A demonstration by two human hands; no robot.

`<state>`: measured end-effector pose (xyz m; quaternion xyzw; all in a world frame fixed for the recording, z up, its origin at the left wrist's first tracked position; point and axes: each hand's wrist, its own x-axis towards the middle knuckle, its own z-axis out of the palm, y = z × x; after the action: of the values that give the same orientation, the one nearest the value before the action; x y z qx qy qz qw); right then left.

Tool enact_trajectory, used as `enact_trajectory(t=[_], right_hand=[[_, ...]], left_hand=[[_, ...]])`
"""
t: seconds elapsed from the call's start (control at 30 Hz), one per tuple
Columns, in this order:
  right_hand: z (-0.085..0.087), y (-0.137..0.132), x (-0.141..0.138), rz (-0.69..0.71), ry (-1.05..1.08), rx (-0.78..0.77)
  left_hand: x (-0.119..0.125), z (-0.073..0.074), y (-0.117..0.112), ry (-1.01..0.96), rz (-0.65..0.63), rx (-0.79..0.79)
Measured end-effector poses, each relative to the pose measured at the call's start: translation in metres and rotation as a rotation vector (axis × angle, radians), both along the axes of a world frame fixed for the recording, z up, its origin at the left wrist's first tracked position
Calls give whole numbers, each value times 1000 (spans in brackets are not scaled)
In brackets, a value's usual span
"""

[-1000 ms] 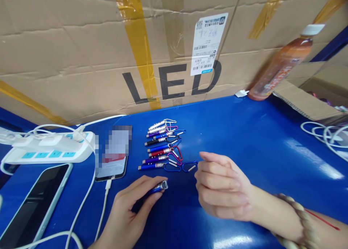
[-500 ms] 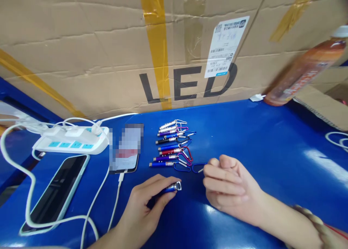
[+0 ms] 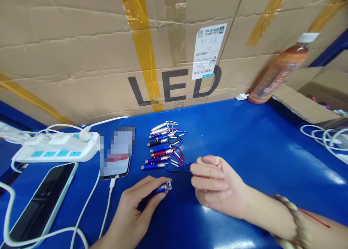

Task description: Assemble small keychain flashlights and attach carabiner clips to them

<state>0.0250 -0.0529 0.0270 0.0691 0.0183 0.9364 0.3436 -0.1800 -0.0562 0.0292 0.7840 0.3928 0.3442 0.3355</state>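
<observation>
Between the thumb and fingers of my left hand (image 3: 133,205) is a small blue penlight (image 3: 163,187), its silver end pointing right. My right hand (image 3: 217,187) is closed on a blue carabiner clip (image 3: 189,164), whose loop sticks out left of the fingertips; the rest of it is hidden. Beyond both hands, several penlights with carabiner clips lie in a column on the blue table (image 3: 233,133). A blue penlight (image 3: 153,166) is nearest to me, then a purple one (image 3: 157,160) and a red one (image 3: 162,153). Silver ones (image 3: 160,126) lie farthest.
On the left are a white power strip (image 3: 54,152) with cables, a phone (image 3: 40,205) in a pale case and a charging phone (image 3: 119,165). A large cardboard box (image 3: 89,60) stands behind. A drink bottle (image 3: 280,74) leans at the right, near coiled white cable (image 3: 326,140).
The view has turned a little to the right, so everything sits farther left. Both hands keep their holds and their places relative to the penlights.
</observation>
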Motion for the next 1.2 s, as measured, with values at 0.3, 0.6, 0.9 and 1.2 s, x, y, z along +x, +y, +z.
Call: enact_trajectory(t=[0.3, 0.6, 0.9, 1.2], right_hand=[[0, 0, -1, -40, -44, -24], [3, 0, -1, -79, -287, -64], [7, 0, -3, -121, -453, -108], [12, 2, -6, -120, -597, -162]], left_hand=[[-1, 1, -2, 10, -4, -29], [-2, 4, -2, 23, 17, -77], [-3, 4, 0, 16, 10, -92], [-3, 6, 0, -14, 28, -73]])
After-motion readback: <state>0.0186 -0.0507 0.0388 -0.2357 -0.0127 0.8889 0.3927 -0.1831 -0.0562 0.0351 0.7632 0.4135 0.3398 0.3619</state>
